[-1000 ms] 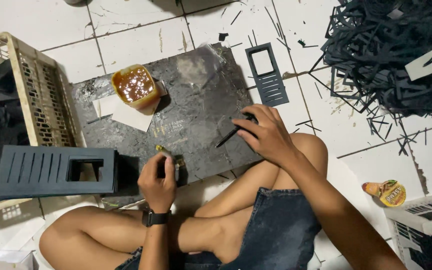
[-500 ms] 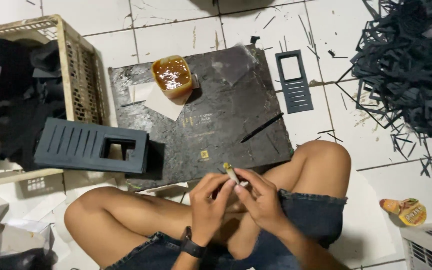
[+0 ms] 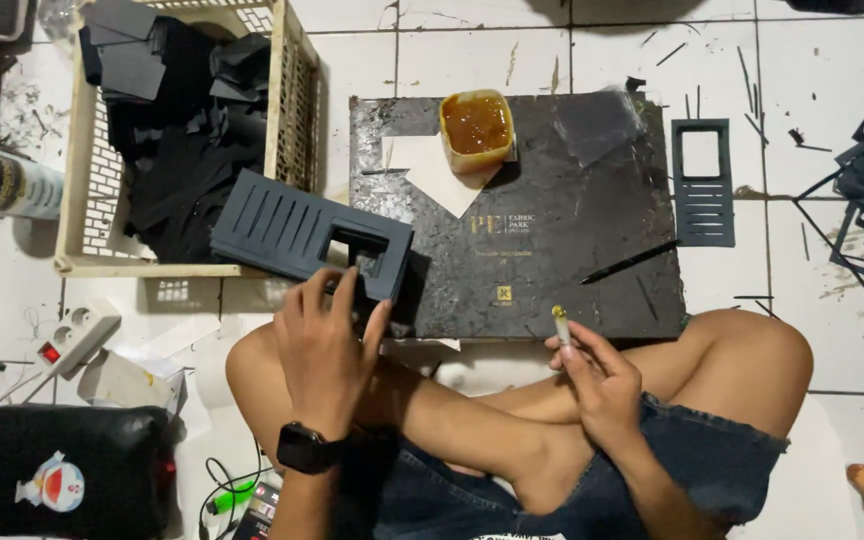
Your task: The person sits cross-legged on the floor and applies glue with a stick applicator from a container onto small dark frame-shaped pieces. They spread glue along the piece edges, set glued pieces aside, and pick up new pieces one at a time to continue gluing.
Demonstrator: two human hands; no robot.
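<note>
You sit on a white tiled floor (image 3: pixel 572 50) with a dark work board (image 3: pixel 552 250) before your knees, a tub of amber glue (image 3: pixel 476 128) at its far edge, a black stick (image 3: pixel 630 262) on it and a crate of black offcuts (image 3: pixel 182 140) to the left. Your left hand (image 3: pixel 327 355) lies with fingers spread on the near edge of the slotted dark box (image 3: pixel 307 233), hiding how far they wrap it. Your right hand (image 3: pixel 597 380) pinches a small pale tube (image 3: pixel 560 325) upright at the board's near edge, well apart from the box; its tip is hard to make out.

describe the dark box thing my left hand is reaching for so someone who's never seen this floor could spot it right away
Start at the big dark cutting board lying on the white tiled floor. At its left edge, beside the cream crate of black scraps, sits the slate-blue box panel, touched by the left hand. Unlike the flat slotted panel right of the board, it is bulky, with slanted slits and one rectangular window.
</note>
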